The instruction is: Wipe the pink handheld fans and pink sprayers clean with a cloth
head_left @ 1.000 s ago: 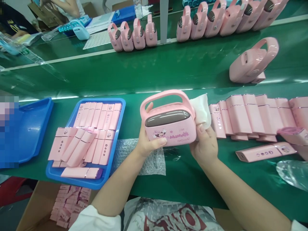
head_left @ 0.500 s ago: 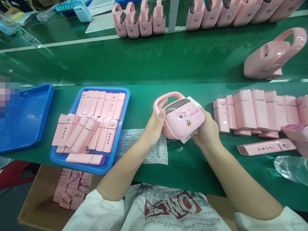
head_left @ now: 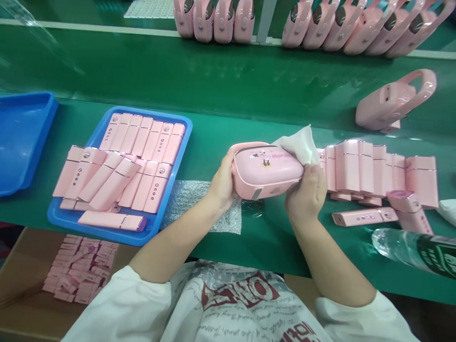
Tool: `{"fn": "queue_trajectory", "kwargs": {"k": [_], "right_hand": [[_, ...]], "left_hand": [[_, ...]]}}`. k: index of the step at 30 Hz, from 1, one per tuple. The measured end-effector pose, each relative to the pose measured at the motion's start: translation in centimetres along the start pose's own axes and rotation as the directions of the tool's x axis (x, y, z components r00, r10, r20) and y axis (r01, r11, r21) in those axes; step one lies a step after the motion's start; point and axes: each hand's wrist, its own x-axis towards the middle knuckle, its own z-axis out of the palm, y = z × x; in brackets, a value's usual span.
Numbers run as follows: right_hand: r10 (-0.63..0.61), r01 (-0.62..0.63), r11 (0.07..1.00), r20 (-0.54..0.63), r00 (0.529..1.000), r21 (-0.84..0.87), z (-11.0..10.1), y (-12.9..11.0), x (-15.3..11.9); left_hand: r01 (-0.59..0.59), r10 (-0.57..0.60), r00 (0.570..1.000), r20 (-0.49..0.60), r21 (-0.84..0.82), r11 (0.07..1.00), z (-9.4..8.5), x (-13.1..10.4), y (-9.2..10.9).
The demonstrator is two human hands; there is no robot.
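Observation:
A pink device (head_left: 270, 175) with a cartoon print and a dark strip along its top is held up over the green table, tilted with its underside edge toward me. My left hand (head_left: 223, 185) is closed around its left end. Pinched in my right hand (head_left: 308, 192) is a crumpled white cloth or tissue (head_left: 299, 145), at the device's right end. The device's handle is mostly hidden now. Beneath my left forearm lies a piece of bubble wrap (head_left: 221, 218) on the table.
Left is a blue tray (head_left: 185, 137) of pink bar-shaped pieces, beside another blue tray (head_left: 24, 142). Similar pink pieces (head_left: 351, 166) stand at right, near a water bottle (head_left: 409, 244). Handled pink devices (head_left: 224, 21) line the shelf above. A cardboard box (head_left: 21, 280) sits below the table edge.
The device has been tipped so its lower edge shows. My right hand has brought the white cloth up from behind it to the top right corner. The view has shifted slightly.

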Motion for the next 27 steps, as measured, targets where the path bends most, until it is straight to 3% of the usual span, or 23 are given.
{"fn": "queue_trajectory", "kwargs": {"k": [4, 9, 11, 13, 15, 17, 19, 22, 25, 27], "right_hand": [[-0.181, 0.187, 0.972, 0.057, 0.982, -0.144, 0.0, -0.3, -0.1], [-0.344, 0.357, 0.892, 0.098, 0.934, -0.277, -0.1, -0.3, -0.2], [-0.468, 0.508, 0.804, 0.196, 0.861, -0.31, 0.1, -0.3, -0.4], [-0.551, 0.661, 0.666, 0.371, 0.748, -0.345, 0.4, -0.3, -0.8], [-0.548, 0.756, 0.54, 0.528, 0.649, -0.37, 0.8, -0.3, -1.3], [-0.553, 0.796, 0.473, 0.577, 0.601, -0.377, 1.0, -0.4, -1.6], [-0.599, 0.786, 0.479, 0.51, 0.618, -0.39, 1.1, -0.4, -1.9], [-0.621, 0.695, 0.599, 0.318, 0.717, -0.397, 1.1, -0.4, -2.2], [-0.516, 0.528, 0.803, 0.12, 0.848, -0.277, 1.3, -0.2, -2.6], [-0.343, 0.342, 0.937, 0.0, 0.939, -0.067, 1.7, -0.4, -2.8]], "left_hand": [[0.294, -0.304, 0.948, -0.092, -0.113, 0.949, -0.6, 0.2, -0.2], [0.33, -0.346, 0.936, -0.065, -0.182, 0.926, -0.4, 0.1, -0.6], [0.32, -0.344, 0.935, -0.081, -0.218, 0.922, -0.4, 0.2, -0.9], [0.301, -0.349, 0.929, -0.127, -0.291, 0.908, -0.5, 0.4, -1.2], [0.3, -0.369, 0.921, -0.124, -0.376, 0.877, -0.6, 0.5, -1.3], [0.313, -0.378, 0.922, -0.081, -0.418, 0.852, -0.7, 0.6, -1.4], [0.292, -0.348, 0.934, -0.077, -0.396, 0.871, -0.5, 0.5, -1.4], [0.217, -0.261, 0.959, -0.108, -0.307, 0.927, -0.2, 0.4, -1.3], [0.222, -0.243, 0.968, -0.06, -0.244, 0.944, -0.3, 0.4, -1.1], [0.244, -0.253, 0.967, -0.01, -0.234, 0.941, -0.6, 0.6, -1.0]]}}
